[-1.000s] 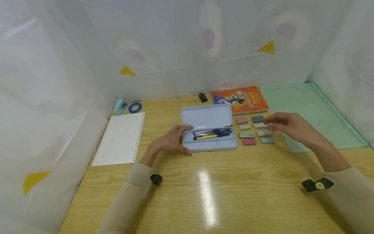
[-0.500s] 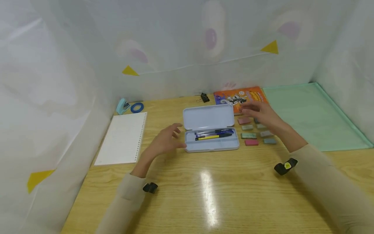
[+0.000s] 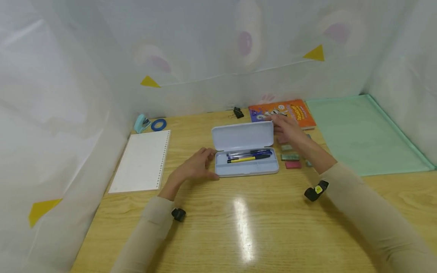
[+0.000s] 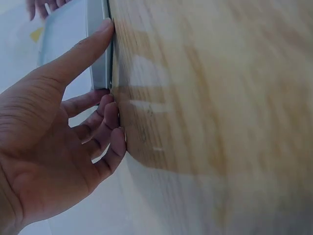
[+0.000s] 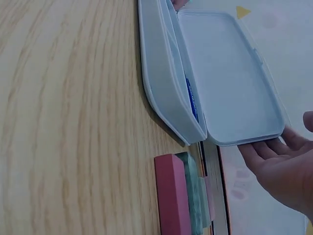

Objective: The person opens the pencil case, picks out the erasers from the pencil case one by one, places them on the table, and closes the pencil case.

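Observation:
A pale blue pencil case (image 3: 228, 170) lies with its lid (image 3: 242, 137) raised at the back. Inside it rest a yellow-and-black pen (image 3: 243, 159) and blue-capped clear pens (image 3: 235, 155). My left hand (image 3: 194, 167) holds the case's left end, thumb at the front corner and fingers around the end. At the lid's right edge, my right hand (image 3: 289, 132) has its fingers behind the lid; in the right wrist view the thumb stands off from the lid (image 5: 230, 78). Under the right forearm sit several erasers, among them a pink one (image 3: 293, 165) and a green one (image 3: 290, 157).
A white ring-holed notebook (image 3: 140, 161) lies at left, with a light blue stapler (image 3: 140, 123) and blue tape roll (image 3: 158, 124) behind it. At the back are a black binder clip (image 3: 238, 112) and an orange book (image 3: 300, 113). A green mat (image 3: 368, 136) covers the right.
My right hand has moved left from over the erasers to the lid's right edge. The left hand came off the case's left end, then returned to it.

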`<act>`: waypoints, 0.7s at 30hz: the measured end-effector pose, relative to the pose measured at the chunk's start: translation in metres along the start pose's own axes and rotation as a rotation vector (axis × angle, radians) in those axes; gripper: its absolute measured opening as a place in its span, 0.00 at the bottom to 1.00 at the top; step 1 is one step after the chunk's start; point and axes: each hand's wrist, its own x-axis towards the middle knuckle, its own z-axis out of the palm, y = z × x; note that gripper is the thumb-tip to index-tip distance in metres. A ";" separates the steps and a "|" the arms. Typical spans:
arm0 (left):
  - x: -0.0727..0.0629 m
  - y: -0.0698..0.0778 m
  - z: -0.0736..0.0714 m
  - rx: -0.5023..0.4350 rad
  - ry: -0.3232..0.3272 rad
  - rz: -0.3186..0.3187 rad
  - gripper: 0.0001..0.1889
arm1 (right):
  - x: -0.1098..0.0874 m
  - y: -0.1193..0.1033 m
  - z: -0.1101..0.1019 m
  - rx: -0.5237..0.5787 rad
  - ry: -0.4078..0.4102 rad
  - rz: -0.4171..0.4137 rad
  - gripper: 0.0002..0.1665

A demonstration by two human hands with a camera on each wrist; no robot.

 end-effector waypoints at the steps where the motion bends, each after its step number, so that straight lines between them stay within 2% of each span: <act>1: 0.000 -0.001 0.000 0.001 -0.002 0.003 0.47 | -0.001 0.000 0.000 -0.014 -0.002 -0.010 0.40; 4: 0.001 -0.002 0.001 -0.006 -0.015 0.006 0.47 | -0.007 0.001 0.001 -0.106 -0.031 -0.056 0.36; 6: 0.001 -0.003 0.000 -0.013 -0.022 0.009 0.47 | -0.011 0.001 0.000 -0.220 -0.083 -0.109 0.32; 11: 0.003 -0.004 -0.002 -0.019 -0.049 0.022 0.49 | -0.017 0.003 0.006 -0.500 -0.298 -0.244 0.22; 15: 0.006 -0.003 -0.003 -0.033 -0.066 0.031 0.50 | -0.016 0.007 0.018 -0.575 -0.480 -0.293 0.21; 18: 0.008 -0.003 -0.004 -0.015 -0.076 0.023 0.50 | -0.015 0.012 0.027 -0.622 -0.567 -0.308 0.25; 21: 0.009 -0.002 -0.005 0.012 -0.086 0.004 0.50 | -0.012 0.017 0.037 -0.724 -0.608 -0.337 0.28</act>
